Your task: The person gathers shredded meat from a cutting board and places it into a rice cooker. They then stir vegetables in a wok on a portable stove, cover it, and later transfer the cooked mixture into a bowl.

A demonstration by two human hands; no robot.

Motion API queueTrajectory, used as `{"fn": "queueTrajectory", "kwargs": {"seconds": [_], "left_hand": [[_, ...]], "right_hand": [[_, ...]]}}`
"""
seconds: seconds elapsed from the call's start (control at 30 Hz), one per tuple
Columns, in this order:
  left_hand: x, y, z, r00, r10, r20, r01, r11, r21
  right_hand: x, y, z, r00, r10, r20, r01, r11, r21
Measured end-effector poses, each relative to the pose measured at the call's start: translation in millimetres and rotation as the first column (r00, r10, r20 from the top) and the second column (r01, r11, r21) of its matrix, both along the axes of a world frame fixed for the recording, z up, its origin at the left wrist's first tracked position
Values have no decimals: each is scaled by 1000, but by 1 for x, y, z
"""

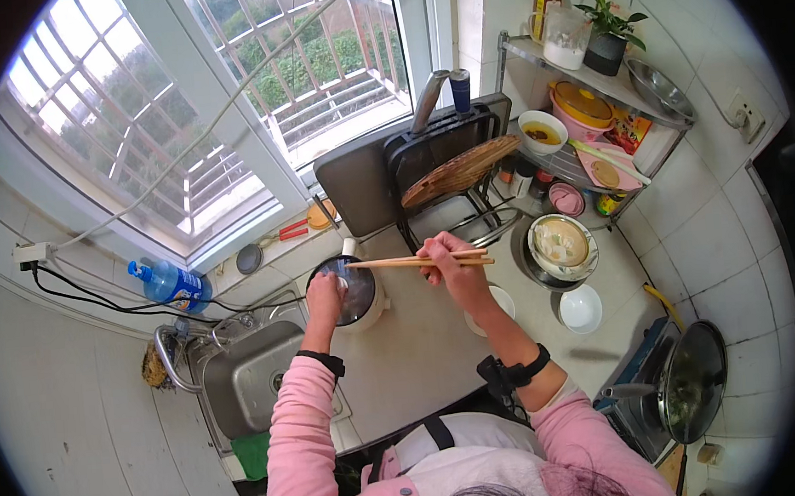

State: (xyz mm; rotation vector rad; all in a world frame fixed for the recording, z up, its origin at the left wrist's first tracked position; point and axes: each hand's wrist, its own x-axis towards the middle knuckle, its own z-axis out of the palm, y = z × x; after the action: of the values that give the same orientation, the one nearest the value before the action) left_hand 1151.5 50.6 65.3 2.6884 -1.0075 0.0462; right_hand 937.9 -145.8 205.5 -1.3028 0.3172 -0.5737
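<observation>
My left hand (327, 300) has its fingers on the knob of a dark-rimmed glass lid (360, 293). That lid sits over a white electric pot (365, 325) beside the sink; whether it is slightly raised is hard to tell. A pair of wooden chopsticks (398, 263) is in my right hand (448, 264), held level with the tips pointing left above the lid. Partly behind my right forearm, a white bowl (503, 301) stands on the counter. Steam or droplets cloud the glass, so the pot's contents cannot be made out.
At left is a steel sink (241, 383) with a tap (170, 354). A black rack (447, 161) holds knives and boards by the window. Right are a small white bowl (580, 309), a covered bowl (562, 247), a corner shelf (607, 85), and a lidded pan (693, 379) on a stove.
</observation>
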Motion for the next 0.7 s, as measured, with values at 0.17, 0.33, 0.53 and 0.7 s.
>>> {"fn": "queueTrajectory", "kwargs": {"seconds": [0.17, 0.33, 0.53, 0.7], "left_hand": [[-14, 8, 9, 1000, -21, -9, 21, 1000, 3], [-24, 18, 5, 999, -48, -11, 48, 999, -21], [-34, 22, 2, 1000, -8, 11, 8, 1000, -3], [-41, 25, 4, 1000, 17, 18, -17, 1000, 9]], "right_hand": [[-5, 1, 3, 998, -58, -22, 58, 998, -11], [-3, 14, -2, 995, -77, -56, 78, 997, 9], [0, 27, -4, 989, -95, -117, 86, 993, -79], [0, 37, -1, 979, -95, -178, 72, 988, -134]]}}
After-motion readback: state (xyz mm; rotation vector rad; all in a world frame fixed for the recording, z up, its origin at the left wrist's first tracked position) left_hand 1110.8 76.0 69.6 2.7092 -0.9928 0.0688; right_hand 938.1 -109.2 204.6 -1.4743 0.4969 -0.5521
